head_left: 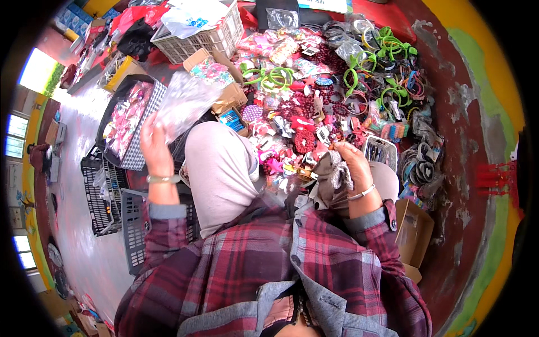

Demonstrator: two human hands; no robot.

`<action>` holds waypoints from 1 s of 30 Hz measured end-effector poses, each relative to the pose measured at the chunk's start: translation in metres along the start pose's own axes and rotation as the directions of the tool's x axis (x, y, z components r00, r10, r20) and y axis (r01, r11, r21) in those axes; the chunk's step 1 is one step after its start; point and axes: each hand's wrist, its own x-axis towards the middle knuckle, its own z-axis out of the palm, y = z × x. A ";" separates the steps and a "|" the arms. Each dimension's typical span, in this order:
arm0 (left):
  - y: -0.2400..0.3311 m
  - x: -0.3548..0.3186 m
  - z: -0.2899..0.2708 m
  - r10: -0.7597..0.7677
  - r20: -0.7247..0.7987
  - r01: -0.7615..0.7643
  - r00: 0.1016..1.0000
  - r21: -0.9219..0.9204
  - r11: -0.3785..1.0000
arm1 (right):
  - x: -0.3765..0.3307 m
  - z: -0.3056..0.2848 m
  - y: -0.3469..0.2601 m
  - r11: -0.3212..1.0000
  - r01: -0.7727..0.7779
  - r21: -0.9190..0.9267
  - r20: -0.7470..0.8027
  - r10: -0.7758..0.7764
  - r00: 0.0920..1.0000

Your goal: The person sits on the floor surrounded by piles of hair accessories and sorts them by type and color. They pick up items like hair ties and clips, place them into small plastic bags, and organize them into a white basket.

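My left hand (156, 149) is raised beside my left knee, its fingers closed on a clear plastic bag (188, 104) that spreads up and to the right. Over my right thigh, my right hand (356, 168) grips a grey-brown cloth hair accessory (338, 178) with a paler, ruffled part; its exact kind is hard to make out. Between and beyond my knees lies a heap of hair accessories (281, 151), many red and pink. A dark red scrunchie (305, 141) sits in the heap, close to my right hand.
Green headbands (275, 78) and black hair bands (418, 163) lie behind and right of the heap. A white basket (380, 153) stands by my right knee, a cardboard box (412, 230) behind it. Left are a checked box (143, 126), black crates (104, 191) and a grey crate (135, 236).
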 end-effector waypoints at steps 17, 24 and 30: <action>-0.138 -0.284 -0.247 -0.955 0.212 -0.544 -0.209 0.786 0.294 | -0.003 -0.001 -0.011 0.997 -0.033 0.063 0.122 0.025 0.992; -0.029 -0.025 -0.064 -0.164 0.464 -0.381 0.871 0.847 0.371 | 0.012 -0.036 -0.018 0.775 0.128 0.618 -0.194 -0.008 0.981; 0.018 0.052 0.110 0.241 0.768 -0.762 0.593 0.438 0.477 | -0.009 -0.011 -0.024 0.883 0.084 0.462 -0.153 -0.014 0.988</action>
